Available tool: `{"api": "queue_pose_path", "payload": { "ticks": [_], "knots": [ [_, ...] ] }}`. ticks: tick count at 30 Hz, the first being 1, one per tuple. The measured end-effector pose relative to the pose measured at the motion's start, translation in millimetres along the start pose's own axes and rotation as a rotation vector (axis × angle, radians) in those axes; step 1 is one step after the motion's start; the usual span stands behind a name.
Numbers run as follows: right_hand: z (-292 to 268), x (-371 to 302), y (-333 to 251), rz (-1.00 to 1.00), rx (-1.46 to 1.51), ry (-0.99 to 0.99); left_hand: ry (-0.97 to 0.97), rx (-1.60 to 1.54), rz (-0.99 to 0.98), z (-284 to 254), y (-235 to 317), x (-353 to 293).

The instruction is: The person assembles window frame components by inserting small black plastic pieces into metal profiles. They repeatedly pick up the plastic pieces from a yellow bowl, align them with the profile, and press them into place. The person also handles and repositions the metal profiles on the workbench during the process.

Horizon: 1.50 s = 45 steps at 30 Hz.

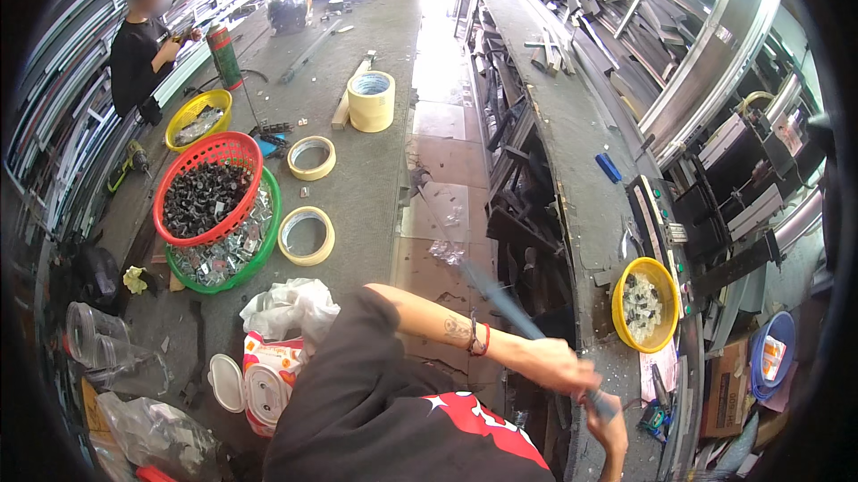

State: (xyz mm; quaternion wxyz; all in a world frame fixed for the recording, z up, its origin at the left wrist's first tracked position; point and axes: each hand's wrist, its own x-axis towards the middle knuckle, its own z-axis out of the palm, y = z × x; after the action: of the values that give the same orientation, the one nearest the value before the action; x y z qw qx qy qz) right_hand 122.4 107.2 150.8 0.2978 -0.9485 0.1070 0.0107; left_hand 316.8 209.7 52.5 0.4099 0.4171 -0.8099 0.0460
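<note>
Both my hands are closed around a long blue-grey pole that slants from the lower right up toward the aisle floor. My left hand grips it higher up, with a dark band and a red cord on that wrist. Close to the pole's near end, my right hand is wrapped around it, partly cut off from sight by the left hand. The pole's far part is blurred over the floor, so its head cannot be made out. Beside it, small shiny scraps lie on the tiled floor.
On the left bench stand a red basket of black parts, a green basket of metal pieces and tape rolls. A yellow basket sits on the right bench. A person stands far left.
</note>
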Motion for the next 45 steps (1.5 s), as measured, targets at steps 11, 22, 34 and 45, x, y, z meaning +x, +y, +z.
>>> {"api": "queue_pose_path", "payload": {
  "ticks": [11, 22, 34, 45],
  "knots": [
    [4, -18, 4, 0.113, 0.14, -0.109, 0.028, 0.141, -0.137, 7, -7, -4],
    [6, -36, 1, 0.226, 0.211, 0.181, 0.001, 0.283, -0.143, -1, -18, 51],
    [-8, -44, 7, 0.237, 0.263, 0.27, -0.112, 0.418, -0.1, 26, -14, 43],
    [-11, -30, 11, 0.091, -0.006, 0.27, -0.222, 0.223, 0.276, 23, -20, 46]
  ]
}}
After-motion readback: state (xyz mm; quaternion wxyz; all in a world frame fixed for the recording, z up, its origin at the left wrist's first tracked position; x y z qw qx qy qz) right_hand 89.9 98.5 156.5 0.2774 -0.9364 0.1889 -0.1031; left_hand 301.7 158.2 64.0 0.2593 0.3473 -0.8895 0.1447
